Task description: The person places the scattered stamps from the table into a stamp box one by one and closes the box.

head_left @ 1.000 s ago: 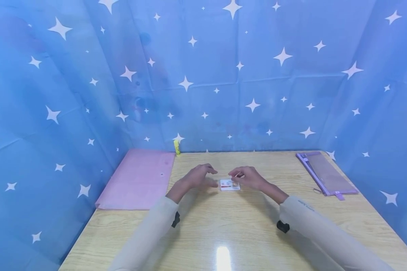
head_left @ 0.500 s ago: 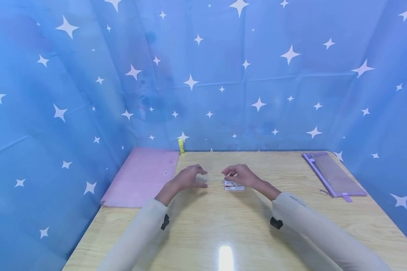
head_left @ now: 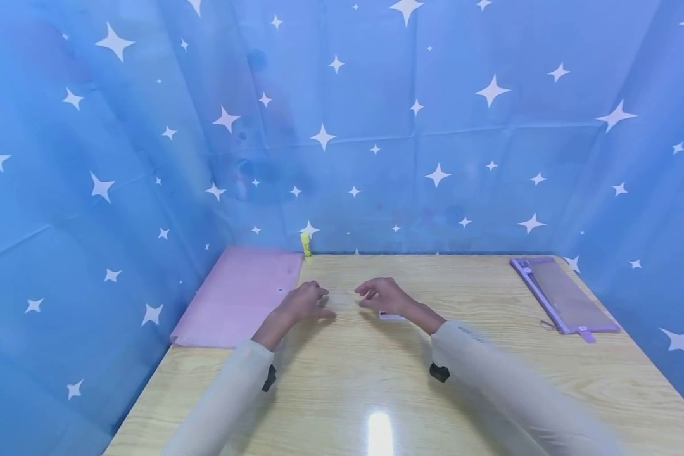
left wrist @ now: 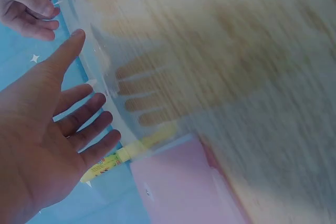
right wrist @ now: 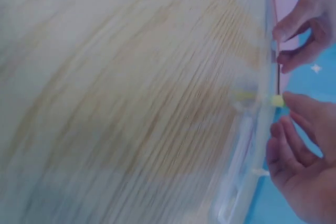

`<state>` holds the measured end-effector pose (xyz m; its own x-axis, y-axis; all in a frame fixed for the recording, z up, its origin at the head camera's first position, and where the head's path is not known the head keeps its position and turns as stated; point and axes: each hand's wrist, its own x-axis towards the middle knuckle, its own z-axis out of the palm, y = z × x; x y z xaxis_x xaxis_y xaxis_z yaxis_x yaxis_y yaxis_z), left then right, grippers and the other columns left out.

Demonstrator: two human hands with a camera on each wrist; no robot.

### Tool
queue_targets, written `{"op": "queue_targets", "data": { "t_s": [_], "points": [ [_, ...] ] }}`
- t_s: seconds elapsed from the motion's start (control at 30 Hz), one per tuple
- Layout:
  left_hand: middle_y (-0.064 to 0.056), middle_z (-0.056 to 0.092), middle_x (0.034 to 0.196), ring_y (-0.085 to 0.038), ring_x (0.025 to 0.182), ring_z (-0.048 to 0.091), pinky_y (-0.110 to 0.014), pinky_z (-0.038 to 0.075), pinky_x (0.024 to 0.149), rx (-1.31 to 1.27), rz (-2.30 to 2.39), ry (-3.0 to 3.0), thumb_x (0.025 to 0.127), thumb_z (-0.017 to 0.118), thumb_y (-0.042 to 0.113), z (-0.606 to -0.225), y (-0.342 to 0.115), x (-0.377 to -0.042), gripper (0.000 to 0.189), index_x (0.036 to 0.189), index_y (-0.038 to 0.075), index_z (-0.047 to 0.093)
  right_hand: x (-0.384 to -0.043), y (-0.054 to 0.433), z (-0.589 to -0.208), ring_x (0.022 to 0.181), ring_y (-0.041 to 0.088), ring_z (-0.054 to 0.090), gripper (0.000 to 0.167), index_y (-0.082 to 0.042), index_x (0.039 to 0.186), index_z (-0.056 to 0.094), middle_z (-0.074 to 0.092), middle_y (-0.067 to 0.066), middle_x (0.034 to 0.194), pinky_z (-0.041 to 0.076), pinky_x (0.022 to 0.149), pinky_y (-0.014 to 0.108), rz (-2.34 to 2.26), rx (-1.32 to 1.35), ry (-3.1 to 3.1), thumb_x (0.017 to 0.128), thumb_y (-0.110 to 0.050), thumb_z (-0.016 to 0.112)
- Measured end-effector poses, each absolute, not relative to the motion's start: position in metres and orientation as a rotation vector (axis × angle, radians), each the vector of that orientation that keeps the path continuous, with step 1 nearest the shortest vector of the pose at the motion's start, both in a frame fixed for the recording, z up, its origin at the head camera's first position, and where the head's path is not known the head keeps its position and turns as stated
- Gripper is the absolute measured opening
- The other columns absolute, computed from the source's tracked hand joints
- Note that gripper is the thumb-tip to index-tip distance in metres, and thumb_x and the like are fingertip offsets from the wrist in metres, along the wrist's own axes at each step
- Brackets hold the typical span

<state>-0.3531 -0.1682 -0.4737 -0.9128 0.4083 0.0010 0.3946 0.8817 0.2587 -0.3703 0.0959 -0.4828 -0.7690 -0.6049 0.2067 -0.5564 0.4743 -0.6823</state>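
Observation:
My left hand (head_left: 301, 303) hovers over the table beside the pink folder, palm inward, fingers spread and relaxed with nothing between them. Facing it, my right hand (head_left: 383, 296) hangs low over the table. Its fingers are loosely curled, with a gap to the thumb and no object showing in it. Under that hand lies a small flat box (head_left: 392, 316) with a white and red label, now mostly hidden. A faint clear, see-through patch (head_left: 341, 297) shows on the tabletop between the two hands.
The pink folder (head_left: 245, 294) lies at the left of the wooden table (head_left: 330, 386). A yellow glue stick (head_left: 306, 244) stands at the back edge. At the right is a purple zipped mesh pouch (head_left: 570, 297). A blue star-patterned curtain (head_left: 342, 126) surrounds the table.
Both hands have moved left, the left one away from the labelled box. My right hand now covers most of the box, which stays on the table. The head view has turned slightly.

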Motion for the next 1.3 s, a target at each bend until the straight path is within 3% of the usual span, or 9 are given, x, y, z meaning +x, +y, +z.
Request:
{"op": "queue_targets", "data": {
  "t_s": [0.17,0.33,0.47,0.53,0.63,0.73,0.93,1.1,1.3],
  "points": [
    [-0.005,0.066,0.099,-0.019,0.086,0.058,-0.037,0.054,0.075,0.658,0.439,2.984,0.085,0.086,0.043,-0.477,-0.174,-0.35,0.045,0.106,0.005,0.077,-0.372,0.082,-0.488,0.102,0.034,0.071,0.035,0.008,0.125,0.069,0.072,0.022,0.119,0.059,0.089,0.04,-1.141,-1.043,2.646,0.094,-0.006,0.075],
    [0.001,0.057,0.085,-0.016,0.078,0.051,-0.031,0.046,0.064,0.752,0.416,2.96,0.087,0.084,0.041,-0.478,-0.176,-0.351,0.039,0.073,0.012,0.061,-0.374,0.073,-0.492,0.106,0.033,0.069,0.037,0.005,0.127,0.07,0.072,0.019,0.121,0.058,0.091,0.041,-1.04,-1.045,2.695,0.093,-0.007,0.077],
    [-0.002,0.062,0.095,-0.018,0.086,0.054,-0.033,0.05,0.07,0.787,0.416,2.935,0.087,0.085,0.036,-0.476,-0.176,-0.351,0.033,0.076,0.013,0.064,-0.375,0.068,-0.493,0.112,0.036,0.066,0.044,0.006,0.13,0.068,0.07,0.02,0.124,0.056,0.095,0.045,-0.968,-1.069,2.724,0.091,-0.009,0.08],
    [-0.005,0.066,0.105,-0.02,0.094,0.058,-0.037,0.054,0.08,0.778,0.44,2.921,0.085,0.086,0.033,-0.475,-0.176,-0.35,0.028,0.091,0.008,0.074,-0.374,0.065,-0.493,0.117,0.037,0.064,0.05,0.006,0.132,0.066,0.068,0.02,0.127,0.054,0.1,0.047,-0.94,-1.057,2.716,0.089,-0.012,0.082],
    [-0.008,0.068,0.118,-0.023,0.106,0.061,-0.041,0.055,0.095,0.758,0.473,2.903,0.084,0.087,0.03,-0.474,-0.176,-0.348,0.043,0.119,0.006,0.076,-0.373,0.063,-0.491,0.125,0.036,0.06,0.058,0.006,0.136,0.063,0.066,0.02,0.133,0.05,0.106,0.048,-0.897,-1.03,2.69,0.088,-0.017,0.085],
    [-0.01,0.068,0.123,-0.024,0.111,0.061,-0.042,0.053,0.1,0.748,0.49,2.89,0.084,0.087,0.03,-0.473,-0.176,-0.347,0.055,0.13,0.005,0.071,-0.373,0.062,-0.49,0.128,0.036,0.059,0.063,0.004,0.138,0.062,0.065,0.019,0.136,0.047,0.11,0.049,-0.824,-1.045,2.682,0.087,-0.023,0.086],
    [-0.007,0.066,0.106,-0.019,0.095,0.057,-0.039,0.053,0.085,0.784,0.486,2.882,0.084,0.087,0.039,-0.471,-0.178,-0.347,0.038,0.104,0.008,0.076,-0.374,0.06,-0.489,0.126,0.034,0.06,0.062,0.004,0.137,0.063,0.068,0.017,0.133,0.049,0.107,0.048,-0.769,-1.079,2.681,0.087,-0.025,0.087],
    [-0.009,0.065,0.091,-0.018,0.084,0.052,-0.035,0.049,0.073,0.831,0.497,2.863,0.086,0.086,0.036,-0.47,-0.179,-0.346,0.036,0.078,0.009,0.064,-0.374,0.059,-0.488,0.126,0.033,0.06,0.057,0.002,0.135,0.066,0.069,0.015,0.131,0.05,0.106,0.047,-0.732,-1.1,2.694,0.088,-0.025,0.086],
    [-0.007,0.065,0.095,-0.016,0.083,0.052,-0.031,0.048,0.071,0.836,0.495,2.856,0.085,0.087,0.034,-0.469,-0.179,-0.348,0.032,0.075,0.014,0.064,-0.368,0.059,-0.485,0.121,0.034,0.062,0.053,0.003,0.132,0.067,0.069,0.018,0.127,0.052,0.104,0.047,-0.674,-1.165,2.739,0.089,-0.023,0.084]
  ]
}}
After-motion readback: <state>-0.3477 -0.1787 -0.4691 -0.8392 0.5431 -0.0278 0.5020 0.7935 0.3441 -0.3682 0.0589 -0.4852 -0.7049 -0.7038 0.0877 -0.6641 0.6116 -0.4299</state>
